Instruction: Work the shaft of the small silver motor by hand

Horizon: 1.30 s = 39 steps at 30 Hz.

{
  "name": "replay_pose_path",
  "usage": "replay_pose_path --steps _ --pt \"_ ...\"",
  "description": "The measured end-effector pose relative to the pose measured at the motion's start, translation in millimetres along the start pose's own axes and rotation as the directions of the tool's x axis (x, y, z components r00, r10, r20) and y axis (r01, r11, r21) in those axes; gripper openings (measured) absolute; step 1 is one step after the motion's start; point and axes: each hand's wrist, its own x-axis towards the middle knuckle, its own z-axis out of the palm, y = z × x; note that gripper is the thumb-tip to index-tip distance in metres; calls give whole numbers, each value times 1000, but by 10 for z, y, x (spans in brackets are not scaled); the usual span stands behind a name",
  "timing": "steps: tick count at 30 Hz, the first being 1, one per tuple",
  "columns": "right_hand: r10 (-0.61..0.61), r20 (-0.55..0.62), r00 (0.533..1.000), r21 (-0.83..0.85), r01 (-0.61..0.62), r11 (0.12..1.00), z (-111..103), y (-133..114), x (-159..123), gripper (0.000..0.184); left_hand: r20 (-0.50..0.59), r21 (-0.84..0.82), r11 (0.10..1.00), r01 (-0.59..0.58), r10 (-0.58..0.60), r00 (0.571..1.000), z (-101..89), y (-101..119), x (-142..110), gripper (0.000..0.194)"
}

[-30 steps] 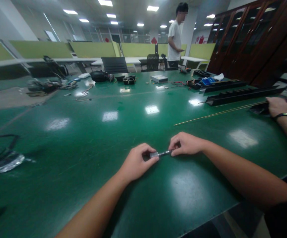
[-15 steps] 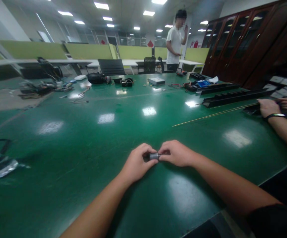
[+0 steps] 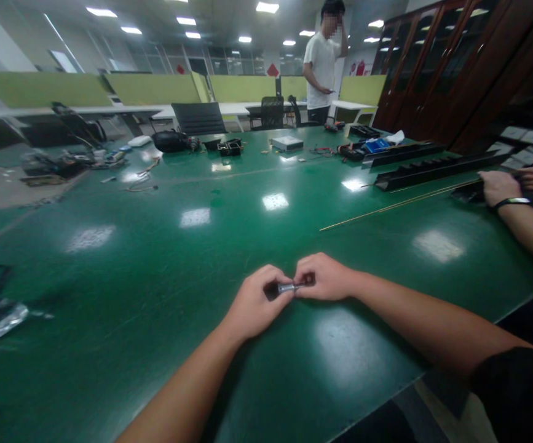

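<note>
A small grey metal cylinder (image 3: 286,287) lies sideways between my two hands, just above or on the green table (image 3: 169,271). My left hand (image 3: 257,303) pinches its body between thumb and fingers. At the cylinder's right end, my right hand (image 3: 324,277) closes thumb and forefinger on a thin dark part (image 3: 302,284). Whether that part belongs to the cylinder or is separate, I cannot tell. The fingertips of both hands almost meet and hide some of the cylinder.
Thin yellow rods (image 3: 386,209) and black channels (image 3: 432,172) lie to the right, beside another person's hand (image 3: 501,187). Silvery wrap (image 3: 1,320) sits at the left. Along the far edge are a grey box (image 3: 287,143) and electronic parts (image 3: 230,147). A person (image 3: 322,67) stands beyond.
My right hand has turned slightly about the cylinder's end, its knuckles a little higher, and the thin dark part shows more. The left hand keeps its grip. My view has shifted slightly.
</note>
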Motion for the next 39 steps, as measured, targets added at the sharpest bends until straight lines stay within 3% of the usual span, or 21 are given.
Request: replay_pose_path --steps 10,14,18,31,39 --pt "-14 -9 1000 2 14 1000 1 3 22 14 14 -98 994 54 -53 998 -54 -23 29 6" --pt "17 -48 999 26 -16 1000 21 -27 16 11 -14 -85 990 117 -118 993 -60 -58 28 11" --pt "32 -97 995 3 -32 999 36 -71 21 7 -20 -72 992 107 -109 994 -57 -57 9 16" --pt "97 37 995 109 -101 989 -61 -58 32 18 -22 -40 994 106 -107 994 -48 -75 13 16" --pt "137 -16 990 112 -134 985 -57 -80 -3 22 -51 -53 990 131 -134 990 -11 -93 9 17"
